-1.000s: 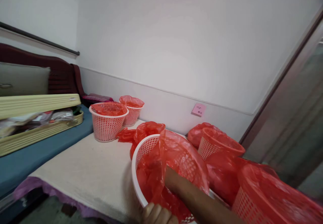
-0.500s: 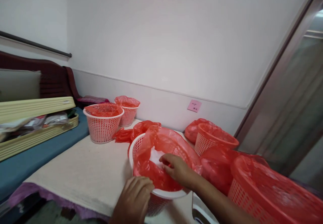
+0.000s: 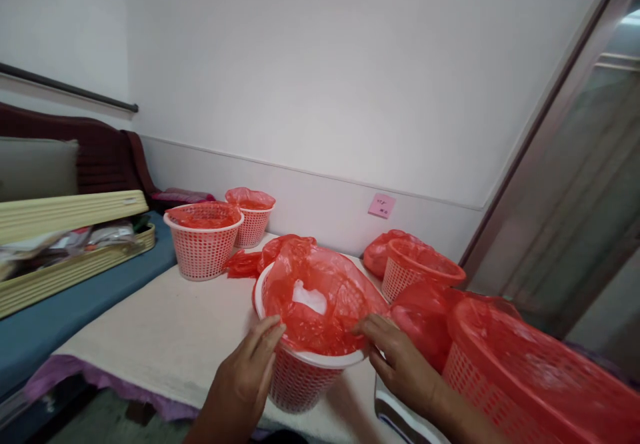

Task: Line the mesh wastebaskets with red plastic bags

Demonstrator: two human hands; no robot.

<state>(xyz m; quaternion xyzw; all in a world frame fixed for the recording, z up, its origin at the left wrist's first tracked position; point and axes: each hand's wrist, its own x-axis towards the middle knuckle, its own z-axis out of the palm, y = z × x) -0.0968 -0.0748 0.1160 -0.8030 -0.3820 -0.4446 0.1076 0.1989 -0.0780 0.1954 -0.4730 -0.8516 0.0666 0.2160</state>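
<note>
A pink-and-white mesh basket (image 3: 300, 381) stands at the near edge of the cream table (image 3: 180, 337). A red plastic bag (image 3: 320, 307) lines it and drapes over the rim. My left hand (image 3: 247, 374) lies against the basket's left side, fingers stretched along the rim. My right hand (image 3: 400, 361) touches the bag's edge at the right rim, fingers extended. Neither hand grips anything that I can make out.
Two lined baskets (image 3: 204, 241) stand at the table's far left, another (image 3: 413, 271) at the back right, and a large one (image 3: 525, 377) at the near right. Loose red bags (image 3: 245, 264) lie behind. A yellow tray (image 3: 75, 257) rests on the blue bench. A white scale corner (image 3: 395, 411) shows below.
The basket went from tilted toward me to upright on the table. My right hand came out of the bag to the right rim; my left moved up to the left side.
</note>
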